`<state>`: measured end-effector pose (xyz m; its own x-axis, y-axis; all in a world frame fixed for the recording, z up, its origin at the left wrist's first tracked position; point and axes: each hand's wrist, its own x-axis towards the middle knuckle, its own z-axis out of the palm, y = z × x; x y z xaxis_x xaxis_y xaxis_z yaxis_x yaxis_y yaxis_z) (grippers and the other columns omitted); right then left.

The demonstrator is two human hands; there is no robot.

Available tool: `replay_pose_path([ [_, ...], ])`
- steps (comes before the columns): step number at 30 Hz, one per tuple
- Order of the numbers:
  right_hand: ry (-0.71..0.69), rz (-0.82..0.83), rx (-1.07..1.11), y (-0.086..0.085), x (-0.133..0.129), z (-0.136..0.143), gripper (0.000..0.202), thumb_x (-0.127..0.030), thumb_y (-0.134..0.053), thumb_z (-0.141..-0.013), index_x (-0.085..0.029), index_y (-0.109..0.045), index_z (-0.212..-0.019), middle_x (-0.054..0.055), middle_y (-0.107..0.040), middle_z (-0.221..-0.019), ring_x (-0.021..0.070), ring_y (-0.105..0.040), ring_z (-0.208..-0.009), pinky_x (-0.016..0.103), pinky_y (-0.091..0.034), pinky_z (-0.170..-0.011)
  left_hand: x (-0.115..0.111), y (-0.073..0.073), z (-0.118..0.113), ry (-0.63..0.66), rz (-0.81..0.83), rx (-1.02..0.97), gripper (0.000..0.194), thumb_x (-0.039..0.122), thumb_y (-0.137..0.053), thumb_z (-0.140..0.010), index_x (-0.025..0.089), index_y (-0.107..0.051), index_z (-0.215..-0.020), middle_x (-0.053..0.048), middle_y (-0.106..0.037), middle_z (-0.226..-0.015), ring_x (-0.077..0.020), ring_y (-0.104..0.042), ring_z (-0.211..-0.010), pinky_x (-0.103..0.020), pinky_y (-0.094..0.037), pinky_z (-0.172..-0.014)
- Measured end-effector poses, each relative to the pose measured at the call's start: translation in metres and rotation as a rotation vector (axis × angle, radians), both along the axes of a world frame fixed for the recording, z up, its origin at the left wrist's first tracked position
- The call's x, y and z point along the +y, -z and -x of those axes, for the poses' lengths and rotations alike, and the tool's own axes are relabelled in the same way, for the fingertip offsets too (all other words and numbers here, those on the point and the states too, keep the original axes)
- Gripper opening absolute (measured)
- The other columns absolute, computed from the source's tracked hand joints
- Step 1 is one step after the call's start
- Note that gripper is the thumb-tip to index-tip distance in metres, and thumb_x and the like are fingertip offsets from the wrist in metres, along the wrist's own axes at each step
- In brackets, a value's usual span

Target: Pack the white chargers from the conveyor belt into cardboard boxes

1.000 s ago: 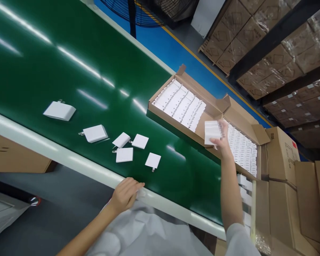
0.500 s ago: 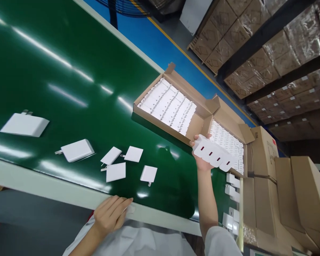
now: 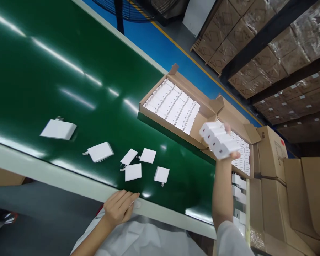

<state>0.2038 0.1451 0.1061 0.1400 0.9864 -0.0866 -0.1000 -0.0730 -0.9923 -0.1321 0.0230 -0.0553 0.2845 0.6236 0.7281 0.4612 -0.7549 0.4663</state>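
1 black fan (image 3: 119, 16), blue floor (image 3: 146, 44), stacked wrapped cartons (image 3: 246, 37).

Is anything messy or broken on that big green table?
Nothing looks broken or spilled. Six loose white chargers look a bit messy: they lie turned different ways on the green surface, while the packed chargers in the open cardboard box sit in neat rows.

We miss most of the right hand's fingers (image 3: 235, 155) behind the held white chargers (image 3: 220, 140); the top edge cuts the fan (image 3: 119, 16), and the stacked cartons (image 3: 216, 44) are too blurred to read.
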Motion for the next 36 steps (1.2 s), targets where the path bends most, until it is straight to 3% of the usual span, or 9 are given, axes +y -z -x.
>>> replay_pose_path([
  [5,-0.17,-0.024,-0.866,0.013,0.054,-0.049,0.09,-0.038,-0.079,-0.05,-0.03,-0.033,-0.126,0.008,-0.038,-0.127,0.0334,-0.04,-0.12,0.055,-0.035,-0.101,0.0,-0.002,0.001,-0.021,-0.002,0.022,0.025,0.002,-0.041,-0.078,0.012,-0.061,-0.09,-0.006,-0.064,-0.063,-0.0163,-0.054,-0.057,-0.027,-0.043,-0.056],
  [9,-0.316,0.138,-1.138,0.045,0.077,-0.056,0.099,-0.052,-0.078,-0.051,-0.023,-0.031,-0.133,0.014,-0.032,-0.135,0.0388,-0.024,-0.132,0.058,-0.022,-0.108,0.0,-0.003,0.001,-0.042,-0.003,0.03,0.026,0.003,-0.041,-0.078,0.013,-0.061,-0.09,-0.005,-0.064,-0.063,-0.0159,-0.055,-0.056,-0.027,-0.044,-0.057],
  [13,-0.379,0.149,-0.756,0.064,0.078,-0.055,0.11,-0.067,-0.07,-0.06,-0.026,-0.014,-0.145,0.014,-0.031,-0.145,0.0316,-0.021,-0.139,0.053,-0.026,-0.109,0.0,-0.004,0.001,-0.046,0.005,0.05,0.027,0.005,-0.04,-0.079,0.016,-0.061,-0.092,-0.004,-0.064,-0.062,-0.0156,-0.055,-0.054,-0.027,-0.043,-0.056],
  [19,0.386,0.292,-0.128,0.084,0.088,-0.017,0.054,-0.062,-0.032,-0.09,-0.02,-0.053,-0.116,0.011,-0.063,-0.112,0.0226,-0.061,-0.103,0.04,-0.053,-0.083,-0.001,-0.005,0.002,-0.013,0.009,0.045,0.024,0.005,-0.04,-0.079,0.016,-0.059,-0.089,-0.004,-0.062,-0.062,-0.0158,-0.052,-0.055,-0.027,-0.041,-0.056],
  [23,0.51,0.266,-0.125,0.078,0.09,0.004,0.037,-0.046,-0.037,-0.092,-0.017,-0.059,-0.1,0.008,-0.066,-0.092,0.0222,-0.065,-0.091,0.037,-0.055,-0.077,-0.002,-0.013,0.001,0.015,0.148,0.048,0.025,0.02,-0.034,-0.089,0.019,-0.052,-0.071,-0.005,-0.056,-0.066,-0.0161,-0.049,-0.056,-0.027,-0.037,-0.053],
  [27,0.454,0.055,-0.306,0.045,0.034,0.021,0.024,-0.036,-0.052,-0.086,-0.023,-0.058,-0.106,0.003,-0.061,-0.114,0.0202,-0.056,-0.111,0.037,-0.044,-0.098,-0.002,-0.029,-0.013,-0.141,0.399,0.328,0.023,0.034,-0.042,-0.092,0.015,-0.055,-0.09,-0.006,-0.056,-0.081,-0.0149,-0.05,-0.056,-0.027,-0.041,-0.053],
  [30,-0.113,-0.06,-0.726,0.036,-0.049,0.04,0.032,-0.032,-0.061,-0.083,-0.028,-0.06,-0.114,0.004,-0.06,-0.118,0.0257,-0.053,-0.112,0.048,-0.038,-0.102,0.0,-0.038,-0.029,-0.189,0.534,0.582,0.025,0.035,-0.052,-0.088,0.012,-0.053,-0.099,-0.008,-0.056,-0.088,-0.0156,-0.053,-0.056,-0.027,-0.042,-0.051],
  [33,-0.472,-0.007,-0.994,0.057,-0.13,0.06,0.044,-0.027,-0.064,-0.079,-0.03,-0.055,-0.123,0.007,-0.058,-0.121,0.0316,-0.051,-0.113,0.053,-0.042,-0.094,0.003,-0.042,-0.04,-0.22,0.65,0.624,0.029,0.027,-0.056,-0.084,0.011,-0.05,-0.107,-0.011,-0.056,-0.102,-0.0145,-0.057,-0.058,-0.025,-0.042,-0.05],
  [36,-0.385,0.009,-1.15,0.087,-0.181,0.071,0.032,-0.017,-0.054,-0.082,-0.026,-0.059,-0.112,0.011,-0.054,-0.122,0.0332,-0.048,-0.113,0.053,-0.044,-0.089,0.01,-0.043,-0.043,-0.166,0.698,0.621,0.046,0.023,-0.055,-0.084,0.013,-0.039,-0.126,-0.014,-0.051,-0.121,-0.0129,-0.061,-0.059,-0.024,-0.042,-0.048],
])
